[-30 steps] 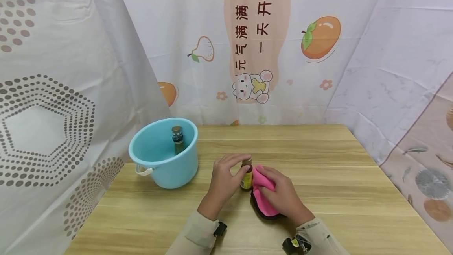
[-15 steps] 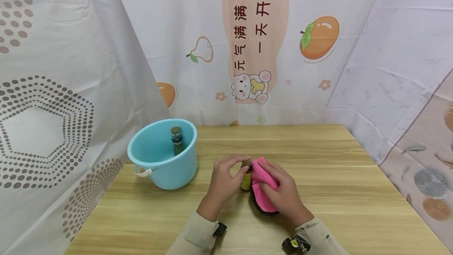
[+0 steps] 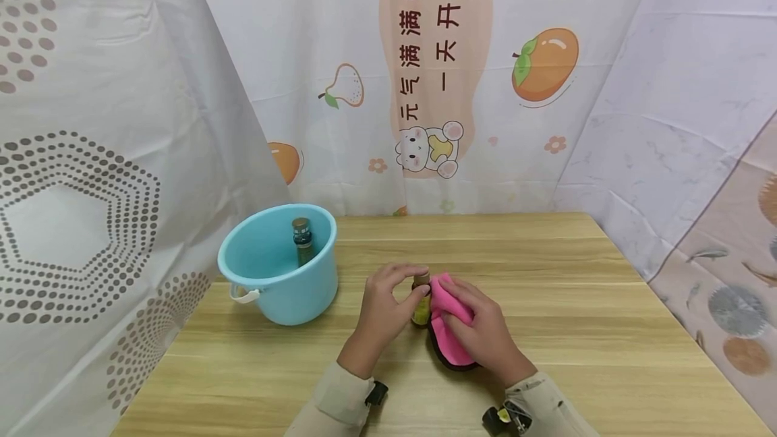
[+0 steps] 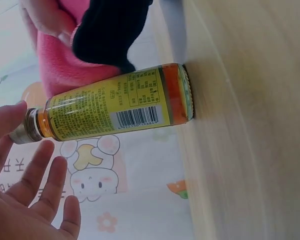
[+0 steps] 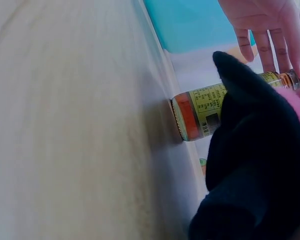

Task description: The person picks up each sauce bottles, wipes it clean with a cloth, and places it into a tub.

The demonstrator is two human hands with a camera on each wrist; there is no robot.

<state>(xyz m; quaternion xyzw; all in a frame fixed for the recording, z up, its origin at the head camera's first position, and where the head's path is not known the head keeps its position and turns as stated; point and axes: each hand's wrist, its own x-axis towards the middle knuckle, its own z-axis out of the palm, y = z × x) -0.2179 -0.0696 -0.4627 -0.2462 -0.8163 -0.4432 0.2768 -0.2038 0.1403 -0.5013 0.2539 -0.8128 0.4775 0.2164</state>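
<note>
A small glass bottle (image 3: 421, 314) with a metal cap, a yellow label and orange-brown contents stands upright on the table. My left hand (image 3: 385, 302) pinches it at the cap between thumb and forefinger; the other fingers are spread apart in the left wrist view, where the label's barcode (image 4: 138, 117) shows. My right hand (image 3: 488, 332) grips a bunched cloth (image 3: 449, 342), pink on one side and black on the other, against the bottle's right side. In the right wrist view the cloth's black side (image 5: 255, 145) covers part of the label.
A light blue bucket (image 3: 306, 295) with a white handle grip stands to the left on the wooden table (image 3: 583, 329). Inside it leans a dark bottle (image 3: 305, 251) with a brown cap. Printed curtains (image 3: 352, 147) hang behind the table and at both sides.
The cloth in my right hand has shifted slightly against the bottle, up and back down. My left hand keeps its pinch on the cap, and the bottle stays in place.
</note>
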